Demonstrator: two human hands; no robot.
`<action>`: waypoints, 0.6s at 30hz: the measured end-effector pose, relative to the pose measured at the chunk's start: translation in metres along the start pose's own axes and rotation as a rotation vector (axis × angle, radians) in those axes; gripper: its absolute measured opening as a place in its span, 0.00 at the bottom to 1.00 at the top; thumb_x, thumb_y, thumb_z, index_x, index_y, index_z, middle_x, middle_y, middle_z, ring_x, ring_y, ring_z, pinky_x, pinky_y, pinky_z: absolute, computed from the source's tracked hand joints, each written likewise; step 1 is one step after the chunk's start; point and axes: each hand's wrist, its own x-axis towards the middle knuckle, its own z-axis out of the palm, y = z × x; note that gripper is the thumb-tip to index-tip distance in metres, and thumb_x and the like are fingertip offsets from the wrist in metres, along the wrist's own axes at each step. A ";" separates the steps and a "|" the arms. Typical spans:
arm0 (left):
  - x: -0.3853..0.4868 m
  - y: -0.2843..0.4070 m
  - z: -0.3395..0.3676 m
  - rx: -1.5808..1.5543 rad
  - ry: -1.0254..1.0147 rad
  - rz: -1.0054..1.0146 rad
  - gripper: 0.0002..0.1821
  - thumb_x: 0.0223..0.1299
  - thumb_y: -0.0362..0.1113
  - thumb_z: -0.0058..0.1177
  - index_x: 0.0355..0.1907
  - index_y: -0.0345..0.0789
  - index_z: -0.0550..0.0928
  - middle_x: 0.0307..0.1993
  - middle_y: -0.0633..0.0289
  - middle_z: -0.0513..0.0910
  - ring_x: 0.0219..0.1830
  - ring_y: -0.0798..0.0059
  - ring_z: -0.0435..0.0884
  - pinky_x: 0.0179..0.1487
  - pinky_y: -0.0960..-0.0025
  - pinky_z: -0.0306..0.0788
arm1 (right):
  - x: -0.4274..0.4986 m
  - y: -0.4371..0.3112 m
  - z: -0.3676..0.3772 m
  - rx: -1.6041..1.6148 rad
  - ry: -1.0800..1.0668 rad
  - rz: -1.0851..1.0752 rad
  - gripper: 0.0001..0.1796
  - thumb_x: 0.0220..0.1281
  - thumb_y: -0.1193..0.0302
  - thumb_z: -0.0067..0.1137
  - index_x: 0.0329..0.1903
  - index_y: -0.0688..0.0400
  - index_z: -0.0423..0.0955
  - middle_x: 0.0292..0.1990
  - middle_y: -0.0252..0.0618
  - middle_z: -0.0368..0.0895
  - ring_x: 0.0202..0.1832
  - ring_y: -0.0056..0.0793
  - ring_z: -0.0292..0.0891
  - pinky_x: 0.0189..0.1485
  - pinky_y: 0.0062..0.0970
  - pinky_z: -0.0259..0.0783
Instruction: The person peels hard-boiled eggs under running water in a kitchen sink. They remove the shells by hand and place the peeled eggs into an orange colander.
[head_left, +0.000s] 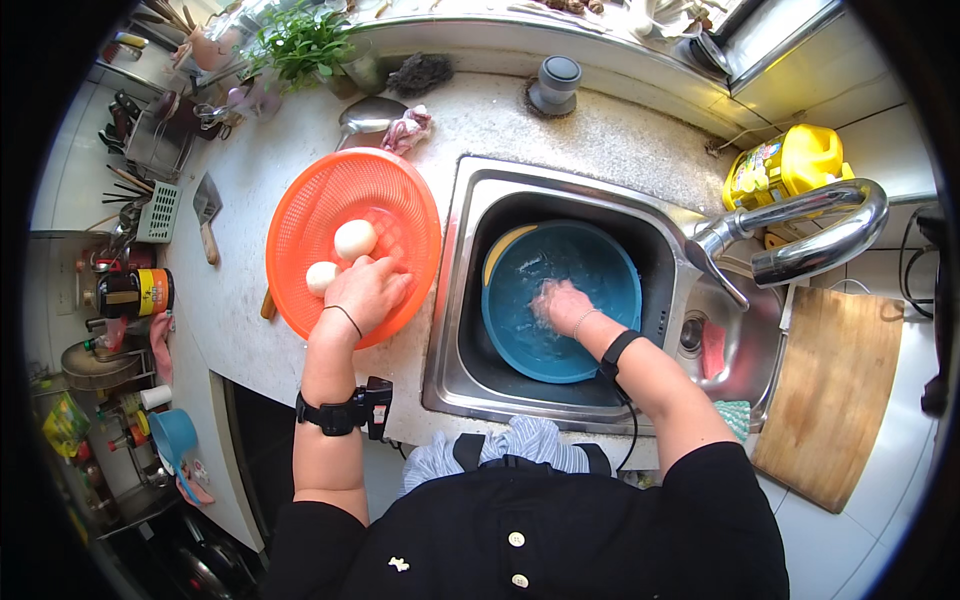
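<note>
My left hand (366, 291) is inside an orange plastic colander (309, 187) on the countertop. Its fingertips point down toward the colander's floor, and the palm hides whatever may be under it. Two round, white, peeled-looking vegetables, one upper (355, 240) and one lower (323, 279), lie right beside this hand. My right hand (561, 306) is dipped in water in a blue plastic basin (517, 352), which sits in the stainless steel sink (465, 300). Ripples blur its fingers, so anything held there cannot be made out. A yellow patch (504, 251) marks the basin's inner wall.
The chrome faucet (817, 225) arches over a small side sink holding a pink sponge (712, 349). Beyond stands a wooden cutting board (829, 390). A cleaver (208, 217) lies left of the colander. A ladle (371, 116), crumpled cloth (407, 129) and scrub brush (556, 84) sit behind.
</note>
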 end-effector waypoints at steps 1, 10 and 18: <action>-0.001 0.001 -0.002 -0.009 -0.004 -0.001 0.16 0.58 0.50 0.48 0.40 0.42 0.80 0.35 0.50 0.78 0.39 0.53 0.78 0.45 0.58 0.71 | 0.000 0.004 0.001 0.019 -0.028 -0.132 0.18 0.46 0.78 0.53 0.43 0.48 0.74 0.45 0.46 0.69 0.46 0.46 0.69 0.45 0.38 0.73; -0.002 0.055 -0.015 -0.826 0.473 0.265 0.08 0.62 0.31 0.47 0.39 0.30 0.78 0.29 0.58 0.81 0.27 0.72 0.80 0.33 0.76 0.73 | 0.011 0.020 0.007 0.337 0.140 0.285 0.11 0.51 0.61 0.56 0.33 0.52 0.78 0.37 0.44 0.76 0.38 0.48 0.74 0.47 0.40 0.71; 0.031 0.113 0.075 -1.332 -0.201 -0.073 0.15 0.62 0.42 0.52 0.41 0.30 0.77 0.33 0.58 0.82 0.32 0.78 0.81 0.34 0.78 0.74 | 0.004 0.005 -0.042 1.864 0.001 0.637 0.21 0.68 0.53 0.40 0.38 0.57 0.75 0.35 0.42 0.80 0.31 0.34 0.80 0.26 0.30 0.78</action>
